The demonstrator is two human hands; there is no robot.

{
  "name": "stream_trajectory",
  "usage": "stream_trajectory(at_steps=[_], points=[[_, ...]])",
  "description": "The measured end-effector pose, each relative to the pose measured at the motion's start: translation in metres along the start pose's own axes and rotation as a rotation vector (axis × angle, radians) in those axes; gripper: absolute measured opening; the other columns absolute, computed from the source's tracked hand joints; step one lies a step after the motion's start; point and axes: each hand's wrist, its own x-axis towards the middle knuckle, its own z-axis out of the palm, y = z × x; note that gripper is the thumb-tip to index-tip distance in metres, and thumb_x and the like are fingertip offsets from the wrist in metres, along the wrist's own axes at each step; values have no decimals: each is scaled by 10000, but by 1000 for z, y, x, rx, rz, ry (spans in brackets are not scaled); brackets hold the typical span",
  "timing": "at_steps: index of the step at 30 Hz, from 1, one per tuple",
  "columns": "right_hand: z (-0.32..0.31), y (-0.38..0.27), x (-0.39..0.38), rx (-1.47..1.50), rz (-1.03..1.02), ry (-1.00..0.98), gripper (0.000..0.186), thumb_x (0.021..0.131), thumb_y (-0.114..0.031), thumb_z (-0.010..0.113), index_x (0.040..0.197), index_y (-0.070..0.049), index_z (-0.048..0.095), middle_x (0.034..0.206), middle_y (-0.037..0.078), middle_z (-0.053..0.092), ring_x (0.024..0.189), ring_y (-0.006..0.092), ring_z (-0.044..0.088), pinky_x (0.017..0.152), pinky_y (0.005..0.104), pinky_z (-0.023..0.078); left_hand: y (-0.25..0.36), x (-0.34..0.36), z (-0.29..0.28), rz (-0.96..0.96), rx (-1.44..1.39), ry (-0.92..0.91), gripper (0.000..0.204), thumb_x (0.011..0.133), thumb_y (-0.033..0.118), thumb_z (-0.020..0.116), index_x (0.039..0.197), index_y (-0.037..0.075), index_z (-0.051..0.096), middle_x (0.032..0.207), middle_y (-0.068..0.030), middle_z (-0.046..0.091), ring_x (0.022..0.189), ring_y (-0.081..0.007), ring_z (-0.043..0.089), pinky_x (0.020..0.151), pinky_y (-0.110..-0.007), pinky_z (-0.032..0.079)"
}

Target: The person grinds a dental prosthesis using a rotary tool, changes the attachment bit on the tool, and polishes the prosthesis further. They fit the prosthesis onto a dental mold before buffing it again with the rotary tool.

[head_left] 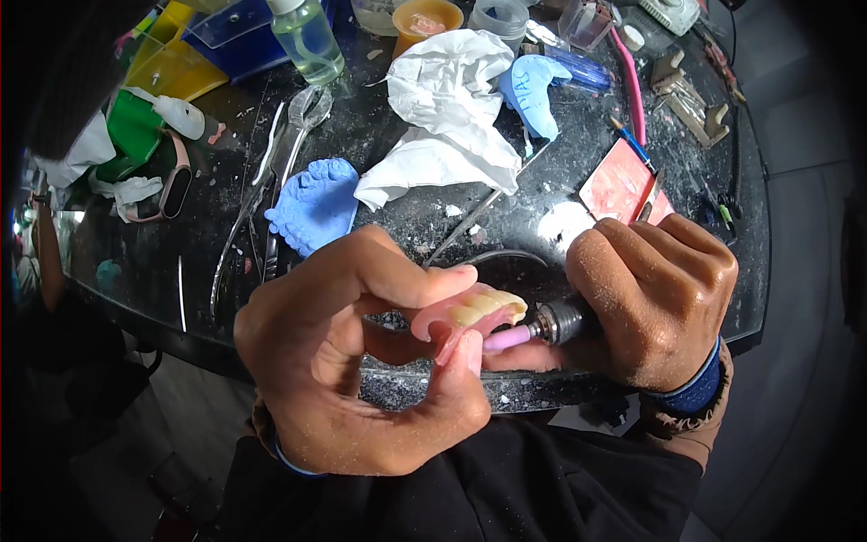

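Between the thumb and fingers of my left hand is a pink denture with a row of yellowish teeth facing up and to the right. My right hand is closed around a dark rotary handpiece. Its pink grinding bit lies against or very close to the denture's lower right edge; exact contact cannot be made out. Both hands are over the table's near edge. Just beyond my left hand lies a blue dental cast.
Crumpled white tissue, a second blue cast and metal pliers lie on the dusty black table. A pink wax sheet with a knife sits at right. A bottle of greenish liquid and cups stand behind; a wristband lies left.
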Motion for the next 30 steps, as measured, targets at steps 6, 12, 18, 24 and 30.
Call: stream_trajectory(at_steps=[6, 12, 18, 24, 30], points=[[-5, 4, -2, 38, -50, -34, 609, 518, -635, 719, 576, -84, 465, 488, -12, 445, 387, 130, 459, 396, 260, 349, 5, -2, 3, -45, 9, 57, 274, 697, -51, 565, 958, -104, 503, 722, -115, 543, 637, -148, 623, 605, -216, 511], [-2, 1, -3, 57, -55, -30, 621, 516, -645, 717, 572, -83, 460, 479, -10, 438, 378, 132, 445, 385, 266, 342, 4, -5, 5, -55, 28, 87, 267, 704, -59, 553, 963, -92, 496, 741, -107, 542, 661, -150, 632, 618, -230, 521], [0, 3, -1, 57, -22, 7, 626, 526, -653, 710, 572, -82, 458, 471, -2, 439, 381, 129, 456, 392, 262, 349, 10, -3, -3, -107, 110, -45, 285, 763, -44, 533, 1028, -71, 430, 824, -129, 551, 724, -157, 640, 658, -251, 538], [-1, 6, -2, 56, -77, 3, 630, 502, -656, 713, 582, -81, 469, 483, 7, 453, 389, 143, 470, 398, 258, 356, 13, -2, -8, -150, 89, -105, 306, 787, -36, 521, 1061, -66, 389, 823, -123, 542, 761, -156, 641, 691, -260, 544], [-1, 5, -3, 70, -53, -22, 618, 488, -639, 724, 587, -81, 478, 493, 10, 463, 403, 159, 482, 414, 264, 363, 10, -2, -6, -88, 68, -92, 308, 791, -33, 515, 1070, -59, 388, 832, -128, 547, 755, -164, 642, 700, -263, 545]])
